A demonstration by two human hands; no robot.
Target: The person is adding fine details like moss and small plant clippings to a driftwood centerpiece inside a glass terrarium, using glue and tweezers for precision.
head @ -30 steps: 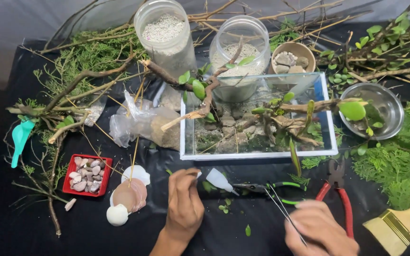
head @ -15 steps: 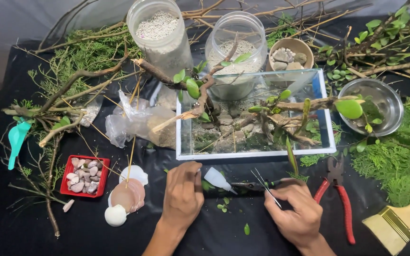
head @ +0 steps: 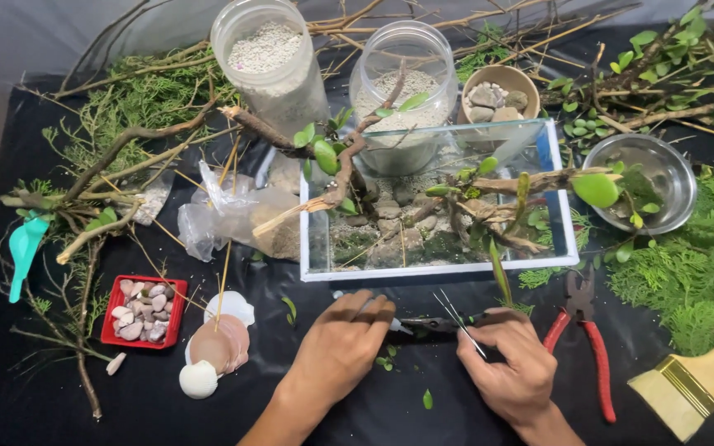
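Both hands lie on the black-covered table (head: 59,413) just in front of the glass tank (head: 435,206). The left hand (head: 342,343) lies palm down, its fingers curled over a small white-tipped tube (head: 397,328), though whether this grip truly clamps it I cannot tell. The right hand (head: 510,363) has its grip together on thin tweezers (head: 456,318), whose tips point up and left toward the tank's front edge. Between the two hands lies a dark tool (head: 431,324), partly hidden by them. The tank holds stones, moss and a leafy branch (head: 332,177) that sticks out over its left rim. Red pliers (head: 584,339) lie just right of the right hand, and a brush (head: 696,380) sits farther right. To the left are shells (head: 212,347) and a red tray (head: 144,311) of pebbles. Behind the tank stand two jars (head: 270,62) of gravel and a bowl (head: 499,95) of stones; a steel bowl (head: 646,177) sits at the right
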